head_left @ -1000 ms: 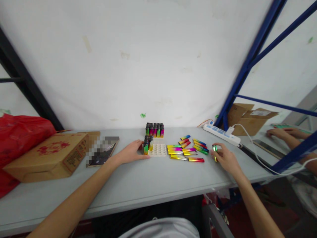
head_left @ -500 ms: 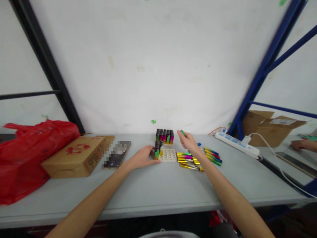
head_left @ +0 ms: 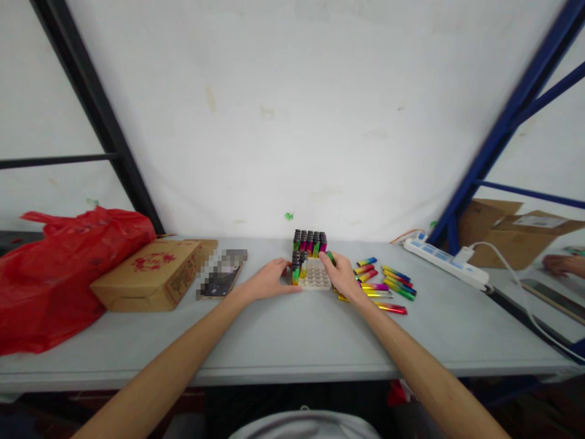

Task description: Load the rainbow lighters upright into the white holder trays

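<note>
A white tray with round holes (head_left: 316,279) lies in front of me on the table. Several lighters with black tops (head_left: 296,268) stand upright in its left end. My left hand (head_left: 269,280) grips that end, thumb along the front edge and fingers behind. Over the tray's right side, my right hand (head_left: 342,277) pinches a green lighter (head_left: 331,258), partly hidden by the fingers. Behind the tray, a block of upright lighters (head_left: 311,242) stands near the wall. Loose shiny lighters (head_left: 365,273) in several colours lie to the right, some hidden under my right wrist.
On the left are a red plastic bag (head_left: 68,274), a cardboard box (head_left: 146,274) and a phone (head_left: 223,274). A white power strip (head_left: 445,263) with a plugged-in cable lies at the right. Beyond it, another person's hand (head_left: 564,266) shows near an open carton (head_left: 507,238).
My right hand has come down towards the tray with the green lighter in it. My left hand stays at the tray's left end. The view has shifted slightly.
</note>
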### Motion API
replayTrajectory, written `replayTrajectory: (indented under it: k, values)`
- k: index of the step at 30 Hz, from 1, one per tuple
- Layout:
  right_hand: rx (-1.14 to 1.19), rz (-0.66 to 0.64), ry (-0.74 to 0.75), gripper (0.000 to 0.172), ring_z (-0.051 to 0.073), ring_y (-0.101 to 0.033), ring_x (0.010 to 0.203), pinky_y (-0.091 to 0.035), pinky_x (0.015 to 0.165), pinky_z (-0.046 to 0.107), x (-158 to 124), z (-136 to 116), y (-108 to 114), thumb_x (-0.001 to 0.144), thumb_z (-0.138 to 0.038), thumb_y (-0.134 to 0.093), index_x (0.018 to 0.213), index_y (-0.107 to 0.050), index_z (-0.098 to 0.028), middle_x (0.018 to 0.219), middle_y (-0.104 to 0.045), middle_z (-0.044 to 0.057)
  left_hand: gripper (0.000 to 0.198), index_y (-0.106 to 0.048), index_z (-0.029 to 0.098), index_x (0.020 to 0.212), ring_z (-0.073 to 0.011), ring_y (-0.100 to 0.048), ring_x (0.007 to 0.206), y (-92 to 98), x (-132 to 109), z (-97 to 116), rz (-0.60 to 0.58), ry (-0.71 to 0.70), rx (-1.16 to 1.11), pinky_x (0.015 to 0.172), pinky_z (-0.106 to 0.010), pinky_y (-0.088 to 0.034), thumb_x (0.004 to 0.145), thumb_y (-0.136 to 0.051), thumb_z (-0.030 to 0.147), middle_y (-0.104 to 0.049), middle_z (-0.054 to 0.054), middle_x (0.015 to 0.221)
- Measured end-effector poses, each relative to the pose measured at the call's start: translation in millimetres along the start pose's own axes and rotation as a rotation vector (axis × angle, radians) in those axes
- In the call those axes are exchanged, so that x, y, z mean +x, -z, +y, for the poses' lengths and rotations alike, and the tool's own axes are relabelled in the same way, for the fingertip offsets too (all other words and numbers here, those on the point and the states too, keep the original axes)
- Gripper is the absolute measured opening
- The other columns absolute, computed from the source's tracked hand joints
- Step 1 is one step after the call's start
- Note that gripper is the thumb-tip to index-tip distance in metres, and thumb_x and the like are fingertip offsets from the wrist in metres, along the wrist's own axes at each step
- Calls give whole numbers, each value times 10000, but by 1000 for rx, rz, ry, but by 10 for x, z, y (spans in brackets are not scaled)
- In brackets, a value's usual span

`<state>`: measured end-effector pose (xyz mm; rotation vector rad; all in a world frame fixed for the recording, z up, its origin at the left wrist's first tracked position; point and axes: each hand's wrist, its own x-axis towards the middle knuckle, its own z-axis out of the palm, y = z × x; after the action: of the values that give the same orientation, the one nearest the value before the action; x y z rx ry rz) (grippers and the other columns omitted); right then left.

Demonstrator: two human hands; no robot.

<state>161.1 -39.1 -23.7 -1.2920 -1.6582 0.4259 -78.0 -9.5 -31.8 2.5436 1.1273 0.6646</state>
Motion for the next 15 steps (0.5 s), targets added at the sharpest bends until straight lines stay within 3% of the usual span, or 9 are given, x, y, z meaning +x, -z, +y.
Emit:
replayTrajectory:
  k: [4,7,9,12,15]
  values:
    - [35,-172,96,371,160,-512,629,-384,637,266,-56,-99,103,1034,-528,-354,846,-481,-234,640,-531,-43,602,-668,156,1022,-279,-633,886,-3,1,2,-2,0,11,796,-373,-511,737,-728,683,-684,-108,983]
    - [-109,-212,282,365,177,-554,741,-408,717,282,-69,-146,137,1042,-484,-391,807,-495,-225,755,-597,13,600,-668,157,1022,-276,-634,873,-1,1,4,-6,0,14,793,-371,-511,736,-729,682,-683,-105,977]
    - [-212,-202,343,379,172,-539,715,-388,695,280,-65,-146,129,1029,-480,-447,760,-497,-218,750,-596,19,600,-666,155,1030,-275,-636,874,-4,1,-4,-11,-3,9,797,-371,-510,740,-731,677,-681,-105,983]
    - [-238,-228,279,408,147,-512,589,-350,615,268,-60,-122,100,1028,-488,-470,725,-498,-216,638,-578,-13,611,-664,151,1042,-277,-637,883,-15,0,-25,-8,-4,1,795,-370,-509,732,-740,672,-682,-108,992]
    - [-165,-263,220,374,153,-588,612,-388,629,259,-60,-90,67,1039,-463,-470,777,-552,-209,667,-655,-3,617,-668,155,1048,-275,-637,887,-26,0,-39,-2,-2,-9,787,-364,-508,721,-747,672,-685,-105,991]
